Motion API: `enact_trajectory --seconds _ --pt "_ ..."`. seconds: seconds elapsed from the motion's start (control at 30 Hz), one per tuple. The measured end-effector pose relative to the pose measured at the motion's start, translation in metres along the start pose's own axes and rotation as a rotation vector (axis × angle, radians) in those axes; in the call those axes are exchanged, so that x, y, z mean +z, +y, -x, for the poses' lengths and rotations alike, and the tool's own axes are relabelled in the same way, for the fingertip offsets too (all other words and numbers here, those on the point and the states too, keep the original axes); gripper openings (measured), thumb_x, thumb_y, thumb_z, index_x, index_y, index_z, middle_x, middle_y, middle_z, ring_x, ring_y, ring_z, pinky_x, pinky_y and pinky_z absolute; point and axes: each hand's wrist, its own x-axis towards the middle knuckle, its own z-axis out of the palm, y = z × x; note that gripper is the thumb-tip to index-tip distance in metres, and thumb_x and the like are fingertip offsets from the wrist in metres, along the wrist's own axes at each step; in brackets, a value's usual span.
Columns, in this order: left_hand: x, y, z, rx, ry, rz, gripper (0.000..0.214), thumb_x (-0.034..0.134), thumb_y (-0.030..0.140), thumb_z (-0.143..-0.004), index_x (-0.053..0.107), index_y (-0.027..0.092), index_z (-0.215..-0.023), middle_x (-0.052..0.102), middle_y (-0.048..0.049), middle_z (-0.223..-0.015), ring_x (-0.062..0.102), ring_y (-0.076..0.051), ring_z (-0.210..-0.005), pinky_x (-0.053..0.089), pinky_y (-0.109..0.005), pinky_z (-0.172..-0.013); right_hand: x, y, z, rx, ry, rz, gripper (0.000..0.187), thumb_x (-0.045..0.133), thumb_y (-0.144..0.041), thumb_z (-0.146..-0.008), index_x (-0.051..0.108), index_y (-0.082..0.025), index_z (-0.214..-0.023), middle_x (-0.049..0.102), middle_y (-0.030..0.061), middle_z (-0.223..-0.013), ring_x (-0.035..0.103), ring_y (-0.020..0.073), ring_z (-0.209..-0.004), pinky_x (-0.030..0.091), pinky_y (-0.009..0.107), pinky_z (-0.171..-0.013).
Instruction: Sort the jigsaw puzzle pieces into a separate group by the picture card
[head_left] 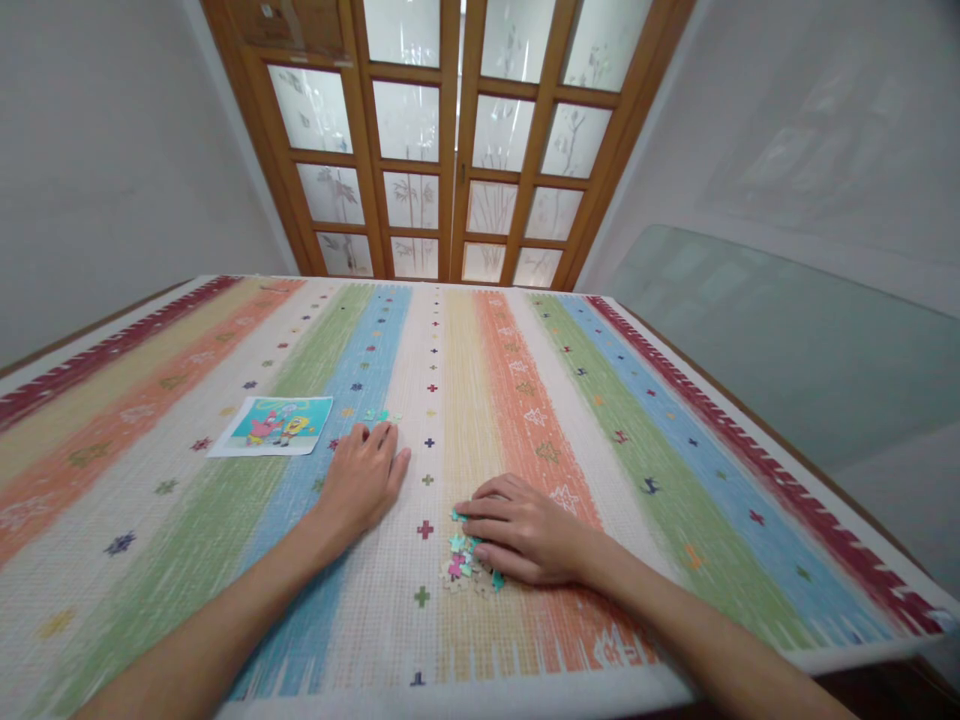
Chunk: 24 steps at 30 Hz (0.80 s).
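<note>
A small loose pile of jigsaw pieces (457,566), teal, pink and pale, lies on the striped tablecloth. My right hand (525,530) rests palm down at the pile's right side, its slightly bent fingers apart and reaching over some pieces. Further forward and to the left, a few teal jigsaw pieces (383,414) lie in a short row. The fingertips of my left hand (364,474) are just in front of that row, fingers bent and thumb held away from them. Whatever is under the fingertips of either hand is hidden.
A printed cartoon picture (279,426) on white paper lies left of my left hand. The striped tablecloth (645,600) covers the wide table. Beyond the far edge stand wooden doors (452,150) with glass panes. A pale glass panel (787,330) leans at the right wall.
</note>
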Motion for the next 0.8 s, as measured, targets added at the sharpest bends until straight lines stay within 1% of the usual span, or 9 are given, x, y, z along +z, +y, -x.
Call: enact_trajectory --seconds 0.17,0.33,0.47,0.53,0.63,0.7,0.73,0.8 --pt "0.002 -0.001 -0.001 0.008 0.025 0.031 0.036 0.041 0.033 -0.103 0.065 0.01 -0.117 0.064 -0.0182 -0.122 0.053 -0.035 -0.101 0.044 -0.049 -0.088 -0.001 0.0 -0.001 -0.003 -0.002 -0.013 0.03 0.048 -0.03 -0.102 0.07 -0.013 -0.114 0.071 0.012 -0.123 0.059 0.0247 -0.107 0.048 0.043 -0.095" --pt "0.005 -0.003 -0.002 0.052 0.059 0.073 0.036 0.038 0.029 -0.103 0.064 0.009 -0.117 0.064 -0.0201 -0.122 0.055 -0.035 -0.1 0.044 -0.05 -0.089 -0.001 0.0 -0.001 -0.025 0.027 -0.011 0.029 0.048 -0.029 -0.102 0.071 -0.015 -0.112 0.072 0.0112 -0.122 0.059 0.0252 -0.106 0.049 0.044 -0.093" --pt "0.008 -0.004 -0.002 0.053 0.082 0.121 0.035 0.038 0.028 -0.103 0.063 0.009 -0.119 0.063 -0.0212 -0.123 0.056 -0.035 -0.104 0.044 -0.051 -0.091 -0.002 -0.001 -0.002 -0.025 0.029 -0.008 0.029 0.048 -0.028 -0.102 0.071 -0.014 -0.112 0.073 0.0123 -0.121 0.06 0.0252 -0.106 0.049 0.044 -0.092" --pt "0.008 -0.004 -0.002 0.056 0.074 0.112 0.036 0.039 0.028 -0.102 0.063 0.008 -0.12 0.062 -0.0222 -0.125 0.055 -0.036 -0.105 0.044 -0.052 -0.093 -0.003 -0.002 -0.002 -0.02 0.028 0.001 0.029 0.048 -0.029 -0.102 0.071 -0.013 -0.112 0.073 0.012 -0.12 0.06 0.0253 -0.105 0.05 0.043 -0.092" --pt "0.006 -0.005 -0.001 0.07 0.065 0.099 0.033 0.042 0.027 -0.101 0.064 0.007 -0.115 0.06 -0.023 -0.128 0.054 -0.036 -0.107 0.045 -0.052 -0.095 -0.003 -0.002 -0.002 -0.025 0.027 0.025 0.029 0.048 -0.029 -0.102 0.072 -0.014 -0.11 0.073 0.011 -0.12 0.06 0.0252 -0.105 0.05 0.043 -0.092" --pt "0.002 -0.004 -0.001 0.108 0.08 0.138 0.028 0.043 0.024 -0.1 0.066 0.009 -0.107 0.059 -0.0222 -0.128 0.054 -0.035 -0.11 0.045 -0.052 -0.098 -0.003 -0.002 -0.001 -0.028 0.031 0.038 0.028 0.048 -0.028 -0.102 0.072 -0.014 -0.107 0.073 0.0106 -0.119 0.059 0.0252 -0.105 0.05 0.043 -0.092" --pt "-0.001 -0.004 0.0 0.149 0.086 0.183 0.026 0.043 0.023 -0.099 0.066 0.011 -0.104 0.058 -0.0211 -0.128 0.054 -0.034 -0.111 0.045 -0.052 -0.099 -0.003 -0.002 -0.001 -0.028 0.032 0.043 0.027 0.049 -0.028 -0.101 0.072 -0.014 -0.106 0.073 0.0105 -0.119 0.059 0.0251 -0.105 0.05 0.043 -0.091" --pt "-0.009 -0.002 0.002 0.283 0.064 0.315 0.023 0.043 0.023 -0.099 0.065 0.014 -0.101 0.058 -0.0173 -0.124 0.056 -0.029 -0.107 0.047 -0.048 -0.096 -0.004 -0.003 -0.001 -0.026 0.02 0.05 0.026 0.05 -0.026 -0.1 0.071 -0.014 -0.107 0.072 0.0112 -0.122 0.059 0.0249 -0.105 0.05 0.043 -0.092"
